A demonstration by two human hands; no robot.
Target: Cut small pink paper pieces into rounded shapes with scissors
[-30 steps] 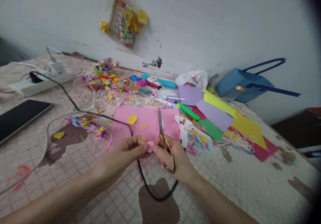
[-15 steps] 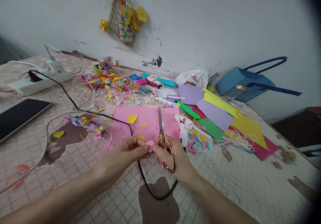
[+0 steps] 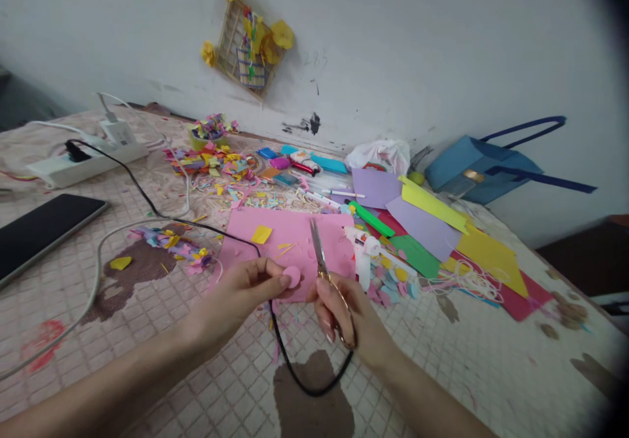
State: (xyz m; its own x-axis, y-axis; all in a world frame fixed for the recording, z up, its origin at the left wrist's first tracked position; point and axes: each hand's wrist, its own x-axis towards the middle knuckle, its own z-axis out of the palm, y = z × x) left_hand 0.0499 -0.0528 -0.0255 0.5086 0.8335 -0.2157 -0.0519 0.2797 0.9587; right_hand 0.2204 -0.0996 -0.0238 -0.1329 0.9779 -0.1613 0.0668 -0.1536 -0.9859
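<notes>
Between the thumb and fingers of my left hand (image 3: 246, 291) is a small round pink paper piece (image 3: 292, 277). My right hand (image 3: 344, 310) is wrapped round gold-handled scissors (image 3: 319, 251), whose blades point away from me and look closed or nearly so. Both hands are above the near edge of a pink sheet (image 3: 289, 228), which bears a yellow paper piece (image 3: 261, 234) and thin scraps. A white glue gun (image 3: 362, 255) lies at the sheet's right edge. The black cable (image 3: 314, 393) loops below my hands.
A phone (image 3: 44, 232) and a power strip (image 3: 88, 166) are at the left. Paper scraps (image 3: 216, 161) lie at the back. Coloured sheets (image 3: 422, 222), white string (image 3: 474, 281) and a blue bag (image 3: 481, 169) are at the right.
My hands have moved apart. My right thumb has left the pink circle and now lies on the scissors, which have shifted slightly right. The circle stays in my left hand.
</notes>
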